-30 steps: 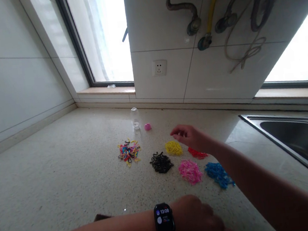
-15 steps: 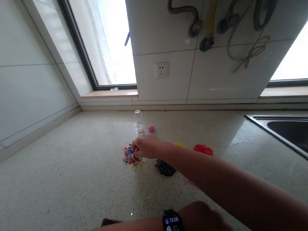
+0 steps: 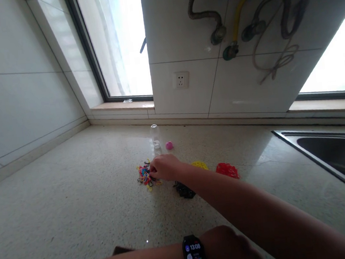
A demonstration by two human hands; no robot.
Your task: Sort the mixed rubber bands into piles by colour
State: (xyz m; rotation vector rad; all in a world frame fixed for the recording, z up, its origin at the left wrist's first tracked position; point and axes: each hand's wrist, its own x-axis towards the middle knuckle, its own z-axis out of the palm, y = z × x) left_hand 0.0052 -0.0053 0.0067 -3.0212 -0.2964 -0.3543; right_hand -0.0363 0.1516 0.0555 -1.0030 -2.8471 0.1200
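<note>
At the right edge of a pile of small mixed-colour rubber bands [image 3: 143,175], my right hand [image 3: 166,167] has its fingers pinched together. What they hold, if anything, is too small to make out. Under and beside my right forearm lie a heap of black bands [image 3: 185,190], a yellow heap [image 3: 200,166] and a red heap [image 3: 227,170]. My left hand [image 3: 226,246] rests low near the counter's front edge, its fingers hidden, with a black watch [image 3: 194,255] on the wrist. Behind the pile stand a clear bottle [image 3: 155,137] and a round pink object [image 3: 169,145].
The speckled counter [image 3: 74,199] meets tiled walls at the back and left. A steel sink [image 3: 334,152] is set in on the right. Hoses and valves [image 3: 228,50] hang on the wall above, near a socket [image 3: 181,79]. A dark object [image 3: 122,249] shows behind my left forearm.
My right hand has shifted slightly right and down at the pile's edge, uncovering more of the bands. More of the yellow heap shows now. My left hand stays put.
</note>
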